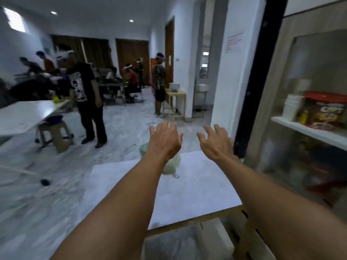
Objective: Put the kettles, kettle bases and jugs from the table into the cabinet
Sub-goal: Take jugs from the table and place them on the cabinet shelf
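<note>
Both my arms reach forward over a white table [197, 188]. My left hand [165, 141] is open with fingers spread, above a pale green see-through jug [171, 166] that stands at the table's far edge; my forearm hides most of it. A second greenish rounded piece [143, 148] shows just left of my left wrist; I cannot tell what it is. My right hand [217, 142] is open too, empty, to the right of the jug. The cabinet [308, 128] with a glass front stands at the right. The picture is blurred.
Inside the cabinet, a white shelf [308, 131] carries white stacked cups [292, 107] and a red-lidded snack tub [323, 111]. Several people stand and sit in the room beyond. Another white table [22, 115] and a wooden stool [56, 134] are at the left.
</note>
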